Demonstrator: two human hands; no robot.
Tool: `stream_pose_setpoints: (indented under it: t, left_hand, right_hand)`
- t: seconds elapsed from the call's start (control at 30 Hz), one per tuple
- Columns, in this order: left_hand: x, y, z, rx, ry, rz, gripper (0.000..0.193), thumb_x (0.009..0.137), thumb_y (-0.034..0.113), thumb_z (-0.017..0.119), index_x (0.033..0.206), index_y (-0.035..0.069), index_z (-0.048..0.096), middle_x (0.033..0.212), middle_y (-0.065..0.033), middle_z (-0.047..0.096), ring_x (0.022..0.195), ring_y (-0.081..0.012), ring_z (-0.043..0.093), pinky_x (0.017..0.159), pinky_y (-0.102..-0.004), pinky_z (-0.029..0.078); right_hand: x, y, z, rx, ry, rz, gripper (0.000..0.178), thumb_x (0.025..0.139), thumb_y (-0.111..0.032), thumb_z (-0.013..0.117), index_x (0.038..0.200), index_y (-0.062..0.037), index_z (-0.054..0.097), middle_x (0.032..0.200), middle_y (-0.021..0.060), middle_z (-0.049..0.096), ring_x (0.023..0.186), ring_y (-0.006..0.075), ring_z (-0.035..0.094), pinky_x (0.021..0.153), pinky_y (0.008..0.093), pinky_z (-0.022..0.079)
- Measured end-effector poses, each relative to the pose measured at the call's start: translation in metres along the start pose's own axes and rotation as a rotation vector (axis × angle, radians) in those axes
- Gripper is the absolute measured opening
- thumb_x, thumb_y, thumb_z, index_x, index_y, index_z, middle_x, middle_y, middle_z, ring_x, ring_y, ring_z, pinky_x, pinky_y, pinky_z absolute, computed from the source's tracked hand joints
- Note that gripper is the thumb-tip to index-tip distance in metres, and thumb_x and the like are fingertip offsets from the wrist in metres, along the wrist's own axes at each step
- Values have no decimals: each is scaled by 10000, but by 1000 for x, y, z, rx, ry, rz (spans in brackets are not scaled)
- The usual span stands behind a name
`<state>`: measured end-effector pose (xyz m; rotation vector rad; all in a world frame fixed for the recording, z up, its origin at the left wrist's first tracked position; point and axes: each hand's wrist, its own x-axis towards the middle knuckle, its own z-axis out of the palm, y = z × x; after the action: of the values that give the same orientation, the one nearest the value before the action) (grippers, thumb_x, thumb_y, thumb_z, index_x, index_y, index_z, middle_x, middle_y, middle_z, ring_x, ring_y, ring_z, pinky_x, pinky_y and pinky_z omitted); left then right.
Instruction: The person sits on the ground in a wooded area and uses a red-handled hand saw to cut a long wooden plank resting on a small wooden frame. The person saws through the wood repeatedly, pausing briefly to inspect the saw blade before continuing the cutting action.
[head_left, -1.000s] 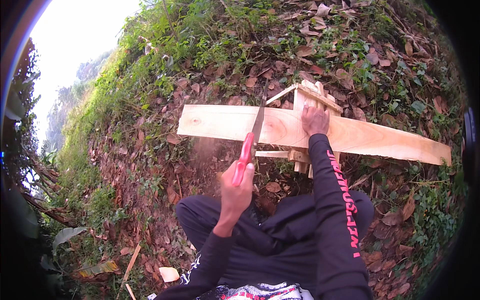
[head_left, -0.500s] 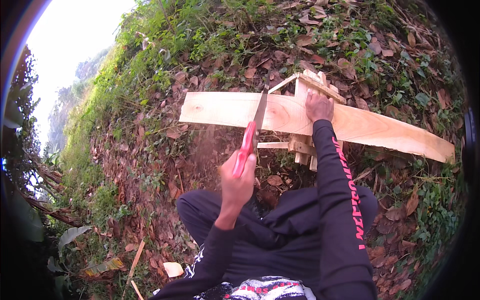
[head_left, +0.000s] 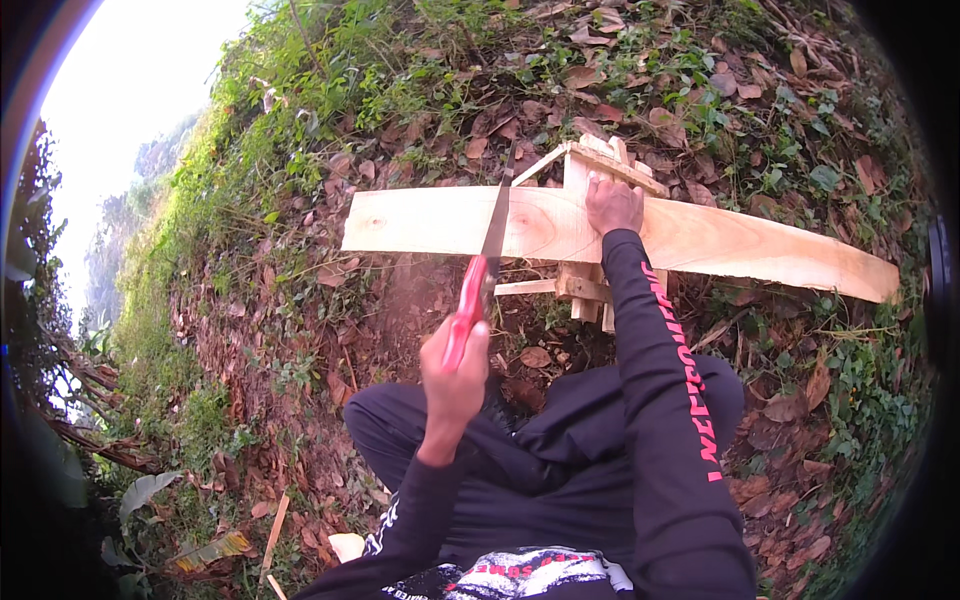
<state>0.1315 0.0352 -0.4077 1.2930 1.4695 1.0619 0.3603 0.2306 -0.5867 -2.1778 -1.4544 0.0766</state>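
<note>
My left hand (head_left: 454,380) is closed around the red handle of a handsaw (head_left: 470,312). Its long blade slants away from me across a pale wooden board (head_left: 700,238), left of the board's middle. The far end of the blade sticks out past the far edge. Curled fingers of my right hand (head_left: 614,206) grip the board from above, against a rough wooden stand (head_left: 585,283). Parts of that stand show on both sides of the board, and the rest is hidden beneath it. Where the saw meets the wood, the cut cannot be made out.
My bent legs (head_left: 640,400) are close to the near side of the stand. Dry leaves (head_left: 785,405) and low green plants (head_left: 420,85) cover the sloping ground. Thin wood strips (head_left: 274,535) and a pale offcut (head_left: 347,546) lie at the lower left.
The whole view has shifted, so the board and stand appear farther left. Relative to the board, the saw has come slightly toward me. My right hand keeps its place on the board.
</note>
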Motion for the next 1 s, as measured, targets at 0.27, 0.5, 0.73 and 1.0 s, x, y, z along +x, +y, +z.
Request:
stream_pose_setpoints:
  t: [0.27, 0.5, 0.73, 1.0]
  left_hand:
    - [1, -41, -4, 196, 45, 161, 113, 917, 67, 581, 832, -7, 572, 602, -6, 497, 550, -60, 453, 502, -268, 363]
    - [20, -28, -10, -174, -24, -77, 154, 920, 80, 587, 774, 41, 555, 609, 71, 454, 509, -8, 393, 448, -218, 288]
    - [9, -20, -2, -101, -164, -25, 140, 895, 135, 653, 838, 34, 575, 653, 36, 528, 554, -44, 495, 508, -218, 398]
    - [19, -19, -5, -314, -147, -46, 190, 870, 55, 486, 953, -78, 594, 683, -86, 594, 647, -177, 628, 639, -278, 509]
  right_hand:
    - [-16, -19, -7, 31, -61, -62, 541, 982, -401, 383, 737, -50, 714, 771, 203, 685, 768, 364, 656, 880, 480, 427]
    - [-4, -1, -1, 15, -19, -5, 549, 974, -406, 390, 743, -31, 717, 772, 209, 687, 771, 360, 667, 849, 472, 435]
    - [-10, -4, -3, 17, 132, -49, 366, 919, -344, 456, 883, -56, 679, 915, 139, 698, 940, 313, 631, 910, 467, 405]
    - [-6, -7, -8, -46, -78, 9, 450, 900, -354, 421, 835, -31, 727, 876, 187, 709, 860, 329, 669, 915, 472, 394]
